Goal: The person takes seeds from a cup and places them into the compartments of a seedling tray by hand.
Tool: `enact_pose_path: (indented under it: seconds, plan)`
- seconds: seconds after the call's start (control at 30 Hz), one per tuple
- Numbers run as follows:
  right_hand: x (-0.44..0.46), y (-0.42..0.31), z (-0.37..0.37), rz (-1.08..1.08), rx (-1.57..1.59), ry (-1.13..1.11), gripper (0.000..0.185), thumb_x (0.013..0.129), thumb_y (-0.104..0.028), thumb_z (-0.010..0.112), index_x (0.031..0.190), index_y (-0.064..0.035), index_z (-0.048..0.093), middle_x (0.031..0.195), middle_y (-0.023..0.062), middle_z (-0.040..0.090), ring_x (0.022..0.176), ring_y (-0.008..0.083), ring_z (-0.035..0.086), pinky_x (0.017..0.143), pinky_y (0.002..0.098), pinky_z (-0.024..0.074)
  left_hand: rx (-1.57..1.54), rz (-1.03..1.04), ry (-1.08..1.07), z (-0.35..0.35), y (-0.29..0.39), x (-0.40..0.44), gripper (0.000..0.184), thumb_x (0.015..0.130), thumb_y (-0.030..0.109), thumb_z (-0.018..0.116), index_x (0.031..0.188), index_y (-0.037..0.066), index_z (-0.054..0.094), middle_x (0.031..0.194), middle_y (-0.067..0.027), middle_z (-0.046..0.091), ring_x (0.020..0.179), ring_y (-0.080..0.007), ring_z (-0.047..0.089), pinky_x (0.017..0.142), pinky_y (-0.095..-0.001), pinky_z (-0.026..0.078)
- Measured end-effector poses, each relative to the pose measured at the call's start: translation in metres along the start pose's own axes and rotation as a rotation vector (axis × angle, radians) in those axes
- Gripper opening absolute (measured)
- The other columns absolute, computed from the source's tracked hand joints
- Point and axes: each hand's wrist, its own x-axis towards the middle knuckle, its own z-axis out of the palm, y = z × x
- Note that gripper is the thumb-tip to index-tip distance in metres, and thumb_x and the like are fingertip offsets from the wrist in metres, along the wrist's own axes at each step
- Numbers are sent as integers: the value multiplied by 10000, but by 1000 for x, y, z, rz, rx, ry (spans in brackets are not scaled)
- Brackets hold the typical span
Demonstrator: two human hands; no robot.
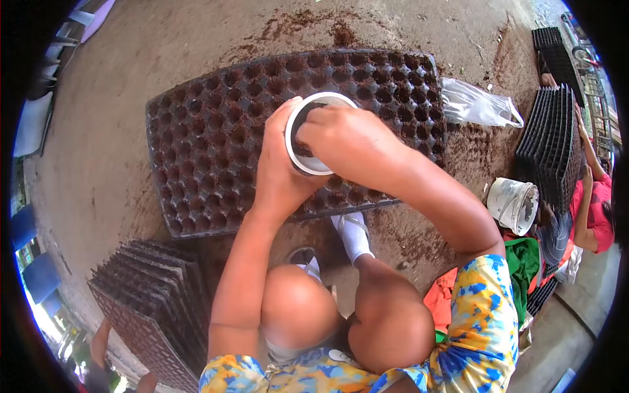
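Note:
My left hand (276, 154) is wrapped around a white plastic cup (314, 168), tilted so that its round opening faces me. Bent fingers of my right hand (347, 134) reach inside the cup, and their tips are hidden there. Something dark lines the inside, but what it is cannot be made out. Below both hands lies a large black seedling tray (216, 141) on the ground. Dark brown soil partly fills its many round cells.
Stacked black trays (147, 295) stand at lower left, with another stack (549, 141) at right. A clear plastic bag (481, 103) touches the tray's right side. Nearby are a white bucket (508, 202), a green cloth (523, 262) and a person in a pink shirt (595, 213). Soil is scattered around.

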Motion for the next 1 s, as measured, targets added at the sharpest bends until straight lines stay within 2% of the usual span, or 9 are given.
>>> enact_pose_path:
  seconds: [0.07,0.13,0.17,0.2,0.3,0.37,0.8,0.9,1.0]
  plan:
    - [6,14,-19,54,227,187,125,800,-116,679,900,-40,679,808,116,652,722,248,644,676,365,520,29,-40,23,1,-4,5,916,592,102,866,1348,26,354,1321,-169,477,1223,-313,492,1036,-388,402]
    - [12,42,-38,369,370,262,193,822,-155,712,974,-36,700,867,83,709,732,132,646,689,283,516,-65,-62,63,-2,-13,3,961,569,90,885,1350,13,330,1298,-152,484,1212,-259,492,1043,-368,386]
    - [18,62,-43,602,414,187,184,827,-172,716,973,-59,715,889,57,717,757,118,641,717,277,514,-109,-75,80,-3,-17,1,984,557,85,895,1351,6,318,1287,-144,488,1206,-232,492,1046,-359,377]
    - [17,99,-26,489,285,314,210,804,-198,715,971,-71,724,880,105,718,778,187,679,719,338,530,-86,-90,86,-5,-14,1,1003,559,78,894,1362,9,298,1289,-139,477,1210,-238,485,1052,-368,375]
    - [21,138,-14,602,231,211,238,816,-272,732,978,-98,730,889,44,713,784,137,632,776,337,499,-144,-90,137,-7,-21,1,1022,557,80,897,1371,17,281,1300,-137,458,1217,-240,474,1060,-374,368]
    - [18,153,-3,598,233,216,243,801,-239,733,987,-83,727,901,90,714,810,184,660,759,344,513,-153,-115,139,-9,-24,1,1035,550,80,901,1373,21,275,1305,-131,445,1221,-237,466,1062,-376,366]
    - [19,152,-5,600,227,169,247,800,-192,708,1016,-75,717,933,114,717,893,212,692,807,333,533,-117,-141,175,-18,-31,2,1013,551,44,878,1370,23,283,1302,-122,446,1226,-232,459,1065,-377,362]
    - [16,159,2,525,189,227,218,832,-209,699,1013,-90,717,866,70,712,787,161,648,771,325,509,-106,-141,173,-18,-29,2,1012,555,46,878,1372,23,282,1305,-124,447,1227,-233,461,1063,-376,366]
    - [14,158,-1,525,160,211,216,828,-205,703,1013,-94,717,872,77,714,808,169,662,782,336,517,-106,-132,171,-17,-28,1,1016,560,51,880,1378,23,278,1314,-129,444,1229,-238,463,1063,-379,367]
